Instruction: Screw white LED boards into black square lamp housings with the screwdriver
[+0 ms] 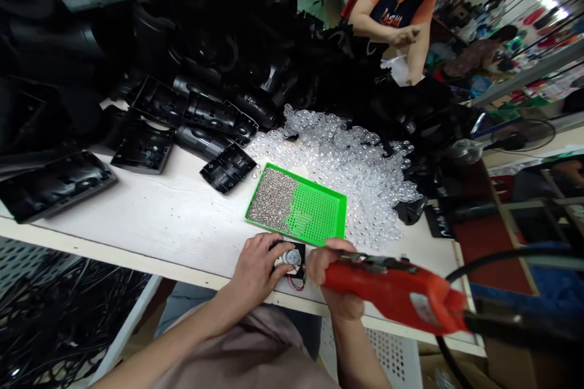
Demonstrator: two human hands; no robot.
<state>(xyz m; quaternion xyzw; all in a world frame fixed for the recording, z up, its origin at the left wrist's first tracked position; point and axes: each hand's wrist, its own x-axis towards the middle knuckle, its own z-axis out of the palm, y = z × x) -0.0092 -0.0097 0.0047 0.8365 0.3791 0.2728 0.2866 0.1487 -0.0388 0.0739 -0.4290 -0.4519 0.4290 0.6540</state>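
Observation:
Near the front edge of the white table [168, 231], my left hand [255, 267] grips a small black part with a round grey-white motor-like piece [292, 257] on it. Thin red and dark wires [296, 283] come out of its lower side. My right hand [335, 285] is wrapped around a red power screwdriver [392, 292], its body slanting to the right; the tip is hidden by my hand. Just beyond both hands lies a green perforated tray [343, 213], with many small metal screws [271, 197] heaped in its left half.
Behind the tray spreads a pile of clear plastic discs [337, 146]. Black plastic housing shells [214, 115] are heaped at left and back. The screwdriver's dark cable [506, 253] arcs to the right. A co-worker [396, 18] stands across the table; a fan [522, 134] is at right.

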